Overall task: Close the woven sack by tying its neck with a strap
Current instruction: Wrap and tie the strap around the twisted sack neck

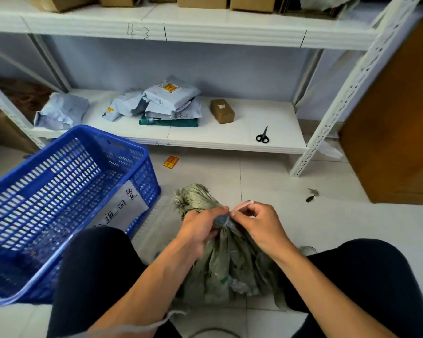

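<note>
We look through one wide-angle camera on our head, facing forward and steeply down. The left hand (199, 229), right hand (260, 224) and sack (221, 272) lie close at 6 o'clock. The basket (145, 178) fills 9 o'clock, and the shelf (266, 113) stands farther off at 12 o'clock.

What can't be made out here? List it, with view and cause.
Head view: how the thin pale strap sits round the neck of the grey-green woven sack, knotted or not; left hand and right hand cover it.
Head view: brown cardboard boxes on the top shelf; cut off by the top edge.
Head view: small dark scraps on the floor; too small to identify.
</note>
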`<state>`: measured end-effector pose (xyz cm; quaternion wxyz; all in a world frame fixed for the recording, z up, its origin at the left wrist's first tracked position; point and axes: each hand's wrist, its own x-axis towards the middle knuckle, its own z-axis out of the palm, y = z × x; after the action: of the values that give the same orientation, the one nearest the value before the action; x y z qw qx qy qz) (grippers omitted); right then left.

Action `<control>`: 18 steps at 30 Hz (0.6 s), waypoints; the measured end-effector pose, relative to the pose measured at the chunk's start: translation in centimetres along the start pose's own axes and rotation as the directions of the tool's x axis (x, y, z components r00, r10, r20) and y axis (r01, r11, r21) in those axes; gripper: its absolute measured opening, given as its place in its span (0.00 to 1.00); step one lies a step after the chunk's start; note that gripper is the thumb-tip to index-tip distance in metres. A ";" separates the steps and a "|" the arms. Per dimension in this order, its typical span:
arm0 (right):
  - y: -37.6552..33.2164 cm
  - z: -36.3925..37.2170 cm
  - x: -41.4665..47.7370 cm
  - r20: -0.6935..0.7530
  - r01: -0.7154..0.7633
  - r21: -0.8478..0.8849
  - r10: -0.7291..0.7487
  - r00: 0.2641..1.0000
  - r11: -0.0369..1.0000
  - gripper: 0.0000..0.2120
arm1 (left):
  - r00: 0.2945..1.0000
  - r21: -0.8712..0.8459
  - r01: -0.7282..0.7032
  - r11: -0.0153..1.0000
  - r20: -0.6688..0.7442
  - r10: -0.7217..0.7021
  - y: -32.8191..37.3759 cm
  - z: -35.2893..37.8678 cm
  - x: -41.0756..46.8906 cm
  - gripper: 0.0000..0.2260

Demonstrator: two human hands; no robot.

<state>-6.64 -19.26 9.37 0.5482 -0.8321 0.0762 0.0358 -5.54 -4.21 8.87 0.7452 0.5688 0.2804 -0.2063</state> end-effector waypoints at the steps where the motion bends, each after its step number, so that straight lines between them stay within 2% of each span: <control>1: 0.1 -0.1 -0.3 -0.001 -0.022 0.028 0.022 1.000 0.999 0.03 | 1.000 0.029 -0.012 0.999 0.011 0.012 -0.2 0.0 -0.1 0.17; 7: 0.2 -1.0 -1.0 -0.013 -0.070 0.095 0.072 0.997 0.993 0.02 | 0.985 0.250 -0.146 0.957 0.122 0.119 0.1 0.1 -0.8 0.07; 11: 0.1 -1.4 -0.9 -0.015 -0.095 0.153 0.098 0.995 0.984 0.02 | 0.972 0.310 -0.214 0.927 0.166 0.169 0.3 0.2 -0.6 0.06; 15: -0.3 -1.5 -0.6 -0.016 -0.110 0.281 0.119 0.993 0.953 0.03 | 0.958 0.295 -0.281 0.913 0.136 0.251 0.6 0.5 -0.9 0.03; 18: -0.4 -1.5 -0.6 0.030 -0.152 0.368 0.151 0.988 0.917 0.06 | 0.957 0.223 -0.290 0.931 0.090 0.277 0.9 0.6 -1.1 0.06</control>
<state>-7.19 -20.40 10.43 0.6904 -0.7058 0.1455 0.0637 -5.66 -4.54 10.35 0.7025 0.6810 0.1479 -0.1444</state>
